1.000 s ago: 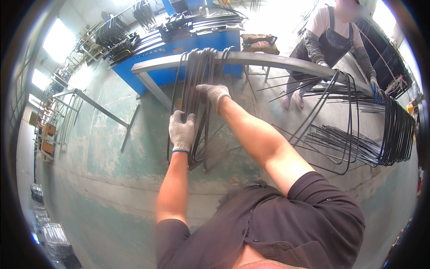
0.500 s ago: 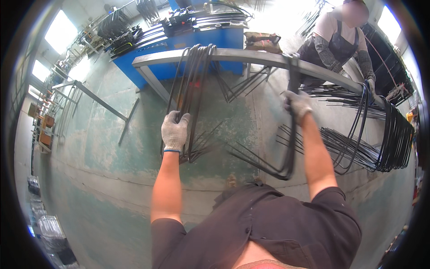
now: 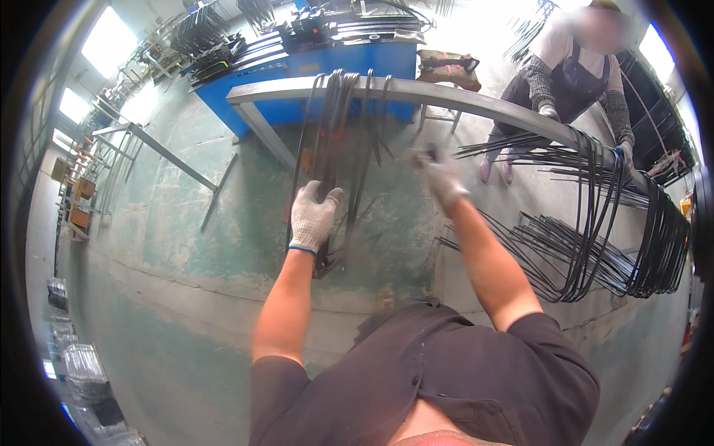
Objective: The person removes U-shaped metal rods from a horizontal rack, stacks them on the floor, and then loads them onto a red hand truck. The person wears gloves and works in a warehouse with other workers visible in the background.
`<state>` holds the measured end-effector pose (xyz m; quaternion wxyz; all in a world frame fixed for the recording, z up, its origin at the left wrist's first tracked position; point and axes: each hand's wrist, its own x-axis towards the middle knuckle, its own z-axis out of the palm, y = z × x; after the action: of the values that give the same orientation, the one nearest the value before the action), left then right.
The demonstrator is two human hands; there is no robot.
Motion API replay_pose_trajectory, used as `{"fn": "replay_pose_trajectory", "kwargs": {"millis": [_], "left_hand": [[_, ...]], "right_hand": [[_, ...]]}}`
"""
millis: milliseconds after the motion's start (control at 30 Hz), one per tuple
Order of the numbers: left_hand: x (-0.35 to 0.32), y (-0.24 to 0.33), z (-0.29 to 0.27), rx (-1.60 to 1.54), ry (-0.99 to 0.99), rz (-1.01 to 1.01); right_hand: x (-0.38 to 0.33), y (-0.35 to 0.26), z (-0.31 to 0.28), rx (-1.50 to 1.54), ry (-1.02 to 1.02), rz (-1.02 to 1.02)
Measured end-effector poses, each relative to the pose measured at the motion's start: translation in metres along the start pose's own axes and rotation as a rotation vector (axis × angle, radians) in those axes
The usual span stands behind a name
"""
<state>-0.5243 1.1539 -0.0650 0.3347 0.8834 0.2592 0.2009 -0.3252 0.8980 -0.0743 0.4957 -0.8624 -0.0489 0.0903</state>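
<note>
Several black rods bent into long loops [image 3: 360, 171] hang from a grey metal rail [image 3: 424, 91] in front of me. My left hand [image 3: 312, 217], in a pale knitted glove, is at the lower part of these loops. Its thumb stands apart from its fingers, and rods pass behind it. My right hand [image 3: 442, 177], also gloved, is in the air between this bunch and the loops farther right. Motion smears its fingers, and no rod shows clearly in it. More bent black rods [image 3: 587, 223] hang from the rail's right part.
At the right, a co-worker [image 3: 569, 74] in a dark apron stands behind the rail, a gloved hand near it. A thick row of black rods [image 3: 662, 245] hangs at the rail's right end. Beyond the rail stands a blue workbench [image 3: 260, 78]; a metal stand [image 3: 175, 162] is at left.
My right hand has moved left, away from a bent rod it was beside. That rod now appears farther right on the rail. The loops by my left hand have spread apart, and its fingers have loosened.
</note>
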Motion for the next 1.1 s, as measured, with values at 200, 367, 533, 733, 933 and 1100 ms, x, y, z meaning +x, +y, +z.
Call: {"fn": "replay_pose_trajectory", "kwargs": {"millis": [200,367,533,733,933,1100], "left_hand": [[-0.009,-0.016,0.021,-0.227,-0.067,-0.016],[-0.017,-0.026,0.002,-0.479,-0.114,-0.135],[-0.001,-0.041,-0.005,-0.466,-0.115,-0.173],[0.0,-0.009,-0.01,0.037,0.068,-0.003],[0.037,0.038,-0.022,0.293,0.615,0.393],[0.097,0.009,-0.043,-0.008,-0.033,-0.299]], "right_hand": [[0.015,-0.117,0.132,0.752,-0.389,0.241],[0.015,-0.13,0.131,0.78,-0.438,0.242],[0.011,-0.131,0.116,0.816,-0.396,0.247],[0.019,-0.083,0.075,1.022,-0.408,0.236],[0.02,-0.063,0.048,0.951,-0.356,0.256],[0.021,-0.066,0.056,0.815,-0.352,0.232]]}}
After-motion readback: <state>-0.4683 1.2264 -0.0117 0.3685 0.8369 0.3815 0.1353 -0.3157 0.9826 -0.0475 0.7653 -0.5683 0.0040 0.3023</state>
